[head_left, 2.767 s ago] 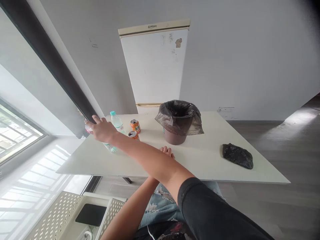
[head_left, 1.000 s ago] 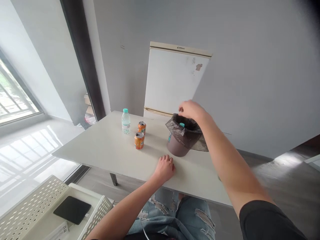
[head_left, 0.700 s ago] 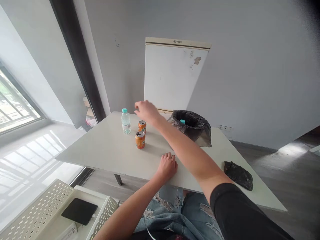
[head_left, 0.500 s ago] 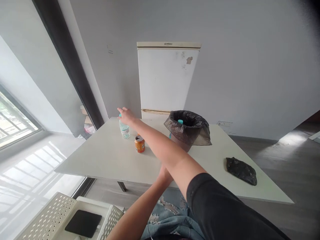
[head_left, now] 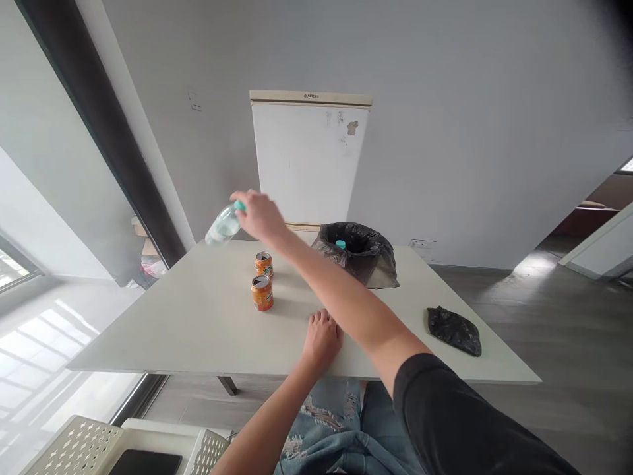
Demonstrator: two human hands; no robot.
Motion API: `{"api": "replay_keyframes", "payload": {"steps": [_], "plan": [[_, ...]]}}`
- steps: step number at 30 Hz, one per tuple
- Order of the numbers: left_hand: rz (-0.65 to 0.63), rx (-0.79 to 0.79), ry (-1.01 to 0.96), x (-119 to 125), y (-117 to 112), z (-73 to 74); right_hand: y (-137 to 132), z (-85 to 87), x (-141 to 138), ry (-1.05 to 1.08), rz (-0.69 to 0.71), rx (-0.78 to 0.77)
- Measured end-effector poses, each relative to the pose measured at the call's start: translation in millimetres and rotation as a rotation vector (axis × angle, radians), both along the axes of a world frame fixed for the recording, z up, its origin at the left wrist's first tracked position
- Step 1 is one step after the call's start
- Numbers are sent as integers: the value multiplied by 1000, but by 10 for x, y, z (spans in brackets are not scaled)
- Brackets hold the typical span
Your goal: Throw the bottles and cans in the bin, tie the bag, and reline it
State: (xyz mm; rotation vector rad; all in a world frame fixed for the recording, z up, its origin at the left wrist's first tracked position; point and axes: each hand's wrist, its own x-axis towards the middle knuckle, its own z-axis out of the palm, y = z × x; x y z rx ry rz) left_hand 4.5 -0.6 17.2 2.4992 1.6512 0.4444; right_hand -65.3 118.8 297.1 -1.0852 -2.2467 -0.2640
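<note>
A clear plastic bottle (head_left: 225,223) with a turquoise cap hangs tilted above the table's far left, its base pointing lower left. My right hand (head_left: 261,214) is closed around its capped neck. Two orange drink cans, a rear one (head_left: 264,265) and a front one (head_left: 262,297), stand upright below it with their tops opened. My left hand (head_left: 323,338) rests palm down near the table's front edge, fingers curled and nothing visible in them. Past my right forearm stands a bin lined with a black plastic bag (head_left: 383,264); another turquoise bottle cap (head_left: 340,244) shows inside its mouth.
A crumpled black plastic bag (head_left: 453,331) lies on the right side of the white table (head_left: 198,330). Behind the table stands a white fridge (head_left: 306,158) against the grey wall. A cream plastic basket (head_left: 74,445) with a dark flat object is at lower left.
My right hand has lifted the bottle off the table and tilted it. The rear can has come into fuller view. My left hand now shows beside my right forearm; the view has shifted right.
</note>
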Motion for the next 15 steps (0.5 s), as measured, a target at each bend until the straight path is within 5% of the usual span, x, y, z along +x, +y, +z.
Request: {"api": "replay_keyframes", "payload": {"steps": [4, 7, 11, 15], "plan": [[19, 46, 8, 25, 11, -70, -354, 532, 1158, 275, -68, 193], [20, 60, 24, 33, 21, -100, -565, 715, 1982, 310, -200, 232], [21, 76, 30, 38, 31, -109, -615, 658, 2612, 339, -321, 204], [28, 81, 37, 36, 36, -110, -469, 476, 2673, 274, -404, 152]]}}
